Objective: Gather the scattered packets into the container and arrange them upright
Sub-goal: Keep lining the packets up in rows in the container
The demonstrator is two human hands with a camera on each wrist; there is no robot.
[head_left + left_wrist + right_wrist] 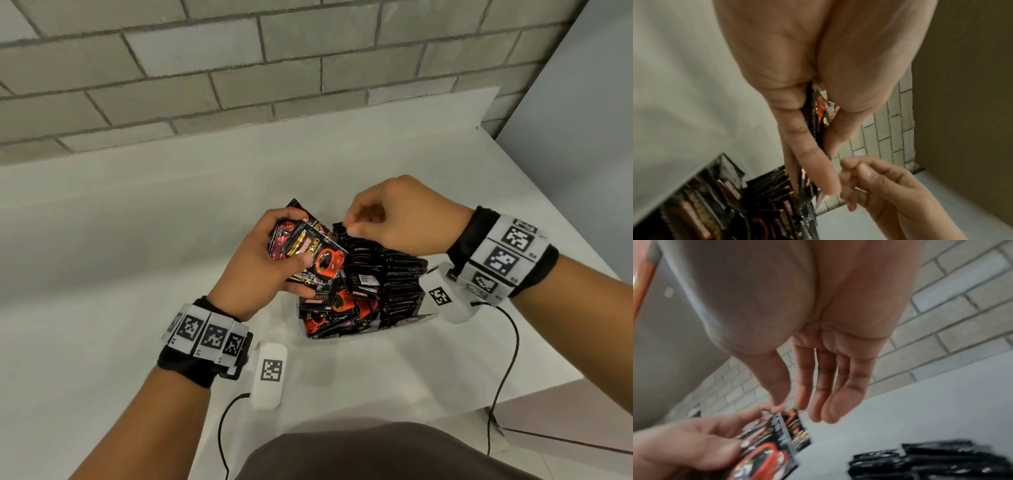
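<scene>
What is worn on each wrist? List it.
Both arms are bare. Each wrist wears a black band wrapped with white tiles printed with black square codes. A white box bearing one such code hangs under each wrist, with a thin black cable trailing from it.

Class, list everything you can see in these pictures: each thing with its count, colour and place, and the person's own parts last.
Held packets: a small fanned stack, black and red, in the left hand above the container.
Packets in container: many, black and red; upright rows on the right, a loose jumble on the left.
Container: one, clear; on the counter, mostly hidden by packets.
Counter: one, white, under everything.
Brick wall: grey, behind the counter.
Wrist bands: two, black with white marker tags, cables attached.
Left hand: grips the stack.
Right hand: fingers loosely curled, empty, above the upright rows.
</scene>
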